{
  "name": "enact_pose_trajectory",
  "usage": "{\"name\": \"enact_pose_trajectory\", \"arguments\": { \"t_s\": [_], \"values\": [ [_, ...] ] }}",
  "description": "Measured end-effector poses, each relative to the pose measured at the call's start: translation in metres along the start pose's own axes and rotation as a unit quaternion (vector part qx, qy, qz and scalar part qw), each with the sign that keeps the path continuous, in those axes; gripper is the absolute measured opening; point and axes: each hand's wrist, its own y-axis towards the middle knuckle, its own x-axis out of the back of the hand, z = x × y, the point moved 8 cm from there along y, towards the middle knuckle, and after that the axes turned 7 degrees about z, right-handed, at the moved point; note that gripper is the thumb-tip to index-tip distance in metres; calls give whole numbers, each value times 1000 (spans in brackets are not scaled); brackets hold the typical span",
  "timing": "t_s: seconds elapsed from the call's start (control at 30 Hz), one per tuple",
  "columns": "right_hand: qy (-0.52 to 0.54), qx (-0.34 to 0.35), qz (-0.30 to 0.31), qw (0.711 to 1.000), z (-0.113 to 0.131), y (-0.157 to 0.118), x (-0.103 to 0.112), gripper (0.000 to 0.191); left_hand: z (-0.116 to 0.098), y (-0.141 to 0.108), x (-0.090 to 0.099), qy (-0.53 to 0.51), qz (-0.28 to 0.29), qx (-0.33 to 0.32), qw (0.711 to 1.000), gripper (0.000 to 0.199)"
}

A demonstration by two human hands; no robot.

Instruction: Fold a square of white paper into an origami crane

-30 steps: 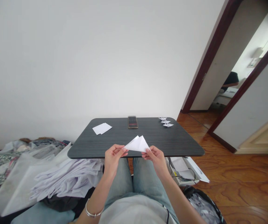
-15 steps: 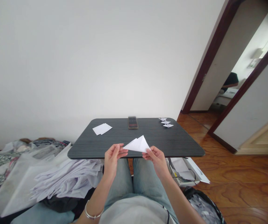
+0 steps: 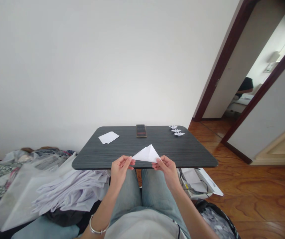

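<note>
A folded sheet of white paper (image 3: 146, 154), roughly triangular with its peak pointing away from me, is held over the near edge of the dark table (image 3: 122, 151). My left hand (image 3: 121, 167) pinches its left corner between thumb and fingers. On the other side, my right hand (image 3: 166, 167) grips the right corner, thumb on top and fingers beneath. White sheets of paper (image 3: 108, 137) lie on the table's left part. Several small folded paper cranes (image 3: 177, 132) stand in a row at the back right.
A phone (image 3: 141, 130) rests at the table's back middle, near the white wall. Cloth and clothes (image 3: 73, 189) are heaped at the left. On the right are a white box with cables (image 3: 196, 186) and a black bag of scraps (image 3: 215, 219). Beyond is a doorway.
The paper has shifted very slightly to the left. My left thumb has moved a little on its left corner, and my right hand keeps its hold.
</note>
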Motion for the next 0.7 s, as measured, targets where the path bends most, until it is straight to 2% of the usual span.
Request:
{"name": "enact_pose_trajectory", "arguments": {
  "t_s": [0.1, 0.27, 0.43, 0.7],
  "values": [
    [8, -2, -11, 1000, -2, 1, 2, 30, -1, -1, 0, 10, 5, -15, 1000, 24],
    [2, 11, -6, 1000, 1, 0, 0, 29, -8, -4, -3, -24, 18, -38, 999, 37],
    [-8, 22, -8, 1000, 5, -1, 1, 29, -8, -5, -4, -14, 9, -10, 1000, 23],
    [-6, 28, -5, 1000, 7, -1, 1, 27, -9, -6, -6, -5, 13, -14, 1000, 19]
  ]
}}
